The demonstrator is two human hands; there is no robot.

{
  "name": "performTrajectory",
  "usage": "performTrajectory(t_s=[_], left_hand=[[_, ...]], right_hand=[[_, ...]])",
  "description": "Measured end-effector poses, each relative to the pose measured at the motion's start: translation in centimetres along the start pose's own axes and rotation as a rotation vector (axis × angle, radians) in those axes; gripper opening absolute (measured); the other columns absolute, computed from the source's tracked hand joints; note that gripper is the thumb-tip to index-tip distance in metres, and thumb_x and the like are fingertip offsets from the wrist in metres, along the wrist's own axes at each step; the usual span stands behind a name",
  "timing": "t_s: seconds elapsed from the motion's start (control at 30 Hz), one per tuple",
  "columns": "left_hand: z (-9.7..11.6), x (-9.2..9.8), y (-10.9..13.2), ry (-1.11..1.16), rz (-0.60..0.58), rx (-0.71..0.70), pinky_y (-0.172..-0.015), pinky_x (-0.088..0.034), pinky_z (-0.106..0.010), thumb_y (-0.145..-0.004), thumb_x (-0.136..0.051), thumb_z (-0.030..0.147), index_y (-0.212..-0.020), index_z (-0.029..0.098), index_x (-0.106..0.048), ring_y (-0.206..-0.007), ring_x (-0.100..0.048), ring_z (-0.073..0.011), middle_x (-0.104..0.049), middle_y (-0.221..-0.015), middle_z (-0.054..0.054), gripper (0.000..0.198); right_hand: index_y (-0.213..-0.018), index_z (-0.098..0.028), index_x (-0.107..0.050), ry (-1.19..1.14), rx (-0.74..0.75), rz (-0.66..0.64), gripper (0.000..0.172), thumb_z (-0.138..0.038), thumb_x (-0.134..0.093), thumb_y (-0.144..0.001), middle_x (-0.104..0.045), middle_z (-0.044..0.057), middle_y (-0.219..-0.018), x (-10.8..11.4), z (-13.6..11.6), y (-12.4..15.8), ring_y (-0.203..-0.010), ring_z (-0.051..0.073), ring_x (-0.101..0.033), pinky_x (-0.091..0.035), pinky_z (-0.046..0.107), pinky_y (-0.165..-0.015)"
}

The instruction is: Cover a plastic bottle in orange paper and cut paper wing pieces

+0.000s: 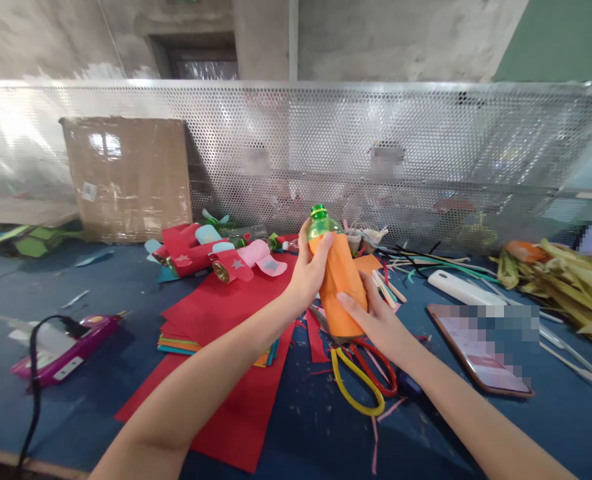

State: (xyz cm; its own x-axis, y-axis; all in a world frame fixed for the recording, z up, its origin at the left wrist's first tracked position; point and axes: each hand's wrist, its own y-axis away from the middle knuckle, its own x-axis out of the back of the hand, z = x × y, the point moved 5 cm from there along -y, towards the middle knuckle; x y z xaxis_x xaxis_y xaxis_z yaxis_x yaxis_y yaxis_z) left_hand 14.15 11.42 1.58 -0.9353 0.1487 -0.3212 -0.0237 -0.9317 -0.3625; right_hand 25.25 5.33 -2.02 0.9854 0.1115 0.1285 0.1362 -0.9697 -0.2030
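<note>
A green plastic bottle (319, 212) wrapped in orange paper (343, 287) is held up over the table, tilted slightly to the left. Around its upper part, just below the neck, my left hand (310, 263) is closed. My right hand (376, 313) grips the lower right side, its thumb lying on the orange paper. Beneath the bottle lie scissors (361, 387) with one yellow and one red handle loop; the bottle covers part of their blades. Left of them, red paper sheets (226, 307) rest on a stack of coloured paper.
Red paper-wrapped bottles (186, 250) lie at the back left near a cardboard sheet (129, 180). A purple power strip (66, 353) with a black cord is at left. A phone (476, 347), a white glue gun (461, 288) and dried husks (566, 287) are at right. A perforated metal panel (296, 147) stands behind.
</note>
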Motion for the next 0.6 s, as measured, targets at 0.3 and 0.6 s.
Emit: performTrajectory(t_s=[0.3, 0.6], left_hand=[[-1.4, 0.9, -0.7, 0.071, 0.072, 0.044, -0.103, -0.044, -0.038, -0.089, -0.054, 0.042, -0.137, 0.034, -0.035, -0.121, -0.054, -0.0215, -0.057, -0.129, -0.002, 0.052], [-0.6, 0.9, -0.4, 0.096, 0.103, 0.054, -0.103, -0.043, -0.036, -0.090, -0.054, 0.043, -0.137, 0.032, -0.035, -0.122, -0.053, -0.0209, -0.056, -0.132, -0.003, 0.051]], right_hand=[[-0.121, -0.023, -0.039, 0.070, 0.013, -0.015, 0.057, -0.049, -0.062, -0.076, -0.054, 0.013, -0.133, -0.1, -0.7, 0.3, -0.123, 0.028, -0.052, -0.045, 0.043, -0.102], [-0.123, -0.026, -0.040, 0.053, 0.031, 0.025, 0.065, -0.060, -0.062, -0.073, -0.058, 0.011, -0.130, 0.4, -0.5, 0.2, -0.120, 0.029, -0.054, -0.048, 0.044, -0.097]])
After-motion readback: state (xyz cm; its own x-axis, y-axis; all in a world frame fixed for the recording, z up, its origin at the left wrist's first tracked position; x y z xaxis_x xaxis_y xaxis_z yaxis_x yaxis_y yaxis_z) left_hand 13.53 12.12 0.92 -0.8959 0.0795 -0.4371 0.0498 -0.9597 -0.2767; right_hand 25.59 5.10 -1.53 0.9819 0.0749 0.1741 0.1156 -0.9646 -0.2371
